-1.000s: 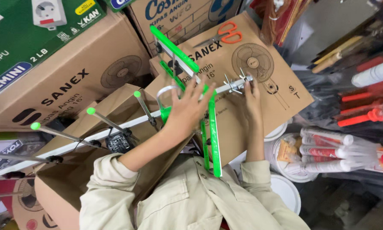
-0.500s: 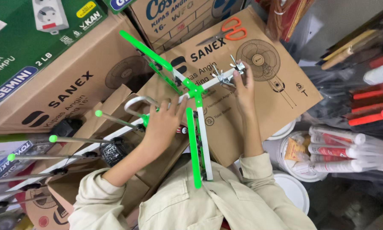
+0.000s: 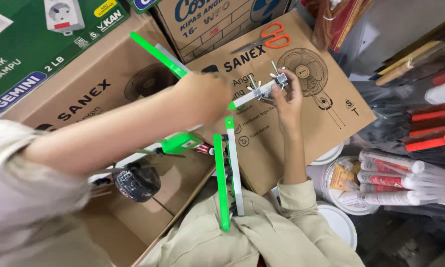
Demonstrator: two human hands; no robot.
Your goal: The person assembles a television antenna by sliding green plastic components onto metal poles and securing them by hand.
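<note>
Hands grip a green-and-white antenna [image 3: 231, 168] above fan cartons [image 3: 301, 104]. Left hand [image 3: 205, 94] clasps its boom; right hand [image 3: 288, 96] pinches the metal clamp [image 3: 269, 84].

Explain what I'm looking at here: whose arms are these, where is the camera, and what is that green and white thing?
The one picture comes from a camera worn on a person's head, looking down, so both arms are that person's own. The left hand closes around the middle of a white metal bar with bright green strips, likely an antenna frame. The right hand has its fingertips on the metal clamp at the bar's far end. Whether that grip is tight cannot be told. Underneath lie brown cardboard boxes printed with fan drawings, one bearing orange-handled scissors. At right stand white tubes with red tips and white buckets. A black round part hangs over an open carton.
</note>
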